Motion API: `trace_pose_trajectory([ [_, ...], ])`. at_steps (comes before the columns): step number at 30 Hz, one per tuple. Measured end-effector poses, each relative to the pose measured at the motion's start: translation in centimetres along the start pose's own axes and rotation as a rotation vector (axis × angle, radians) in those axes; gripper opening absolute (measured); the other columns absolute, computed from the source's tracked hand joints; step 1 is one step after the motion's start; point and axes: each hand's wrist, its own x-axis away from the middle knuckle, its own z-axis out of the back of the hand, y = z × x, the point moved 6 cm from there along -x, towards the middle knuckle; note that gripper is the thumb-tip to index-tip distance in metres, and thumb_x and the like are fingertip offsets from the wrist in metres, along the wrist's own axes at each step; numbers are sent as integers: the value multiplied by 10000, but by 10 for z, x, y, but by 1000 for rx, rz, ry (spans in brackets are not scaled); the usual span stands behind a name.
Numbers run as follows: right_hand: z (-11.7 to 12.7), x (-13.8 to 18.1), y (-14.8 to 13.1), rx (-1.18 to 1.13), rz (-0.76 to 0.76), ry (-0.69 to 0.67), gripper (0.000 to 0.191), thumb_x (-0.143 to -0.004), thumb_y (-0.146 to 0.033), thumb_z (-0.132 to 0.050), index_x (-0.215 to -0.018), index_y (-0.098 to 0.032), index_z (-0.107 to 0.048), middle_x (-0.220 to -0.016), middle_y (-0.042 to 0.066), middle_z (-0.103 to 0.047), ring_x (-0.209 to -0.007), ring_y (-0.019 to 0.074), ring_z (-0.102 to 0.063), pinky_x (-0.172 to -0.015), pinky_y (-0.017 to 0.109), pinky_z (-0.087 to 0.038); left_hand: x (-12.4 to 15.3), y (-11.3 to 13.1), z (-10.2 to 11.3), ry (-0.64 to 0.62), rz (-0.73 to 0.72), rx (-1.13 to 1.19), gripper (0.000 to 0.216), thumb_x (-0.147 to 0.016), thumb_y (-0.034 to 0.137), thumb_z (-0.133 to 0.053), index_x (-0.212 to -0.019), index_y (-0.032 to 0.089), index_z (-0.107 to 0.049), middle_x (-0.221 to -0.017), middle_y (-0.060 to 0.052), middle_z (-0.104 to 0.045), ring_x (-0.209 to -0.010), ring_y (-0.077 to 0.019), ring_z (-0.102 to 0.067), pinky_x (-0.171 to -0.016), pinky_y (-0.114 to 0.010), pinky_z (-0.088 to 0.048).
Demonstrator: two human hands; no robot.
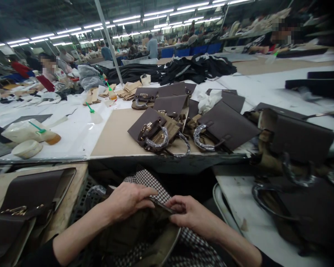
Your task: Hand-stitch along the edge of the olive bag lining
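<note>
On my lap lies a handbag point(128, 231), its olive-brown lining facing me. My left hand point(129, 200) pinches the bag's top edge, thumb and fingers closed on it. A little to the right, my right hand point(185, 211) grips the same edge between thumb and fingers. The bag's outer side is mostly hidden from me. Beneath it shows a black-and-white checked cloth point(197, 244) over my legs. Straight ahead on the table, dark brown handbags point(147, 128) with plastic-wrapped handles lie in a heap.
More handbags lie on the left bench point(80, 174) and the right-hand white surface point(233, 200). Glue bottles with green nozzles point(48, 135) and a round tape roll point(27, 149) sit on the table at left. Black material point(195, 68) is piled farther back. Other people work beyond.
</note>
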Motion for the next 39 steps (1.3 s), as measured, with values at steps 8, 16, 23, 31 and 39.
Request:
trace_pose_trajectory([
  [8,11,-38,-42,101,134,-117,255,-751,-170,-678,-999,-182,-739,-910,1,-737,-874,198,-645,-820,318,-474,-8,8,44,-91,53,-260,195,-962,380,-531,-946,261,-685,-706,-15,-709,-678,-234,-705,-569,-258,-438],
  [16,-15,-77,-36,24,32,-86,671,-679,-316,-812,-1273,-156,-545,-1106,79,-692,-1031,228,-644,-867,341,-514,-1,2,33,-131,313,-386,217,-900,200,-496,-834,142,-695,-787,-156,-747,-728,-327,-743,-618,-382,-562],
  [23,-18,-28,-13,-187,-86,-25,574,-554,-129,-755,-1115,-156,-636,-913,42,-749,-857,256,-701,-785,365,-551,7,-2,26,-113,311,-378,185,-920,210,-505,-890,151,-677,-795,-144,-754,-738,-305,-746,-644,-375,-574],
  [31,-8,-24,-6,-154,-102,-55,326,-573,-142,-673,-894,-171,-723,-722,-7,-710,-713,202,-667,-647,273,-487,9,-8,28,-134,222,-346,244,-943,428,-558,-972,214,-673,-796,-94,-755,-751,-325,-737,-627,-365,-556],
  [39,5,-40,-15,560,102,36,430,-875,-495,-523,-574,-189,-495,-540,-38,-422,-529,122,-369,-517,258,-285,13,-6,28,-127,203,-296,208,-938,415,-578,-950,242,-693,-786,-67,-750,-750,-288,-732,-653,-337,-548],
])
